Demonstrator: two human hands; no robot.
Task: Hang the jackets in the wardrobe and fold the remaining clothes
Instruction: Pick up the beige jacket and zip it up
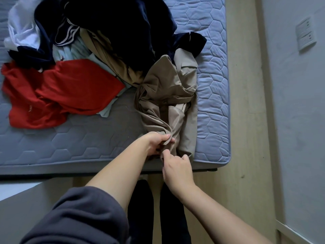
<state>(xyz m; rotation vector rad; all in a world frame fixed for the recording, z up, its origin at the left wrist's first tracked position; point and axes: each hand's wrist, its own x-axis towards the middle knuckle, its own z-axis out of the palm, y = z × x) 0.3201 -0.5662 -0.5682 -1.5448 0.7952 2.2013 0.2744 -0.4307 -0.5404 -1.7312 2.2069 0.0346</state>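
Just at the near edge of the mattress (211, 103), the left hand (157, 142) grips a bunched hem of the beige jacket (168, 90), while the right hand (177, 167) sits beside it, fingers curled toward the same fold; whether it truly pinches the cloth I cannot tell. The jacket looks light, thin and limp, likely a little slick, so it should sag from any single hold and is better taken at the collar or shoulders for hanging. Beyond lie a red garment (70, 92) and a navy garment (123, 23), softly heaped.
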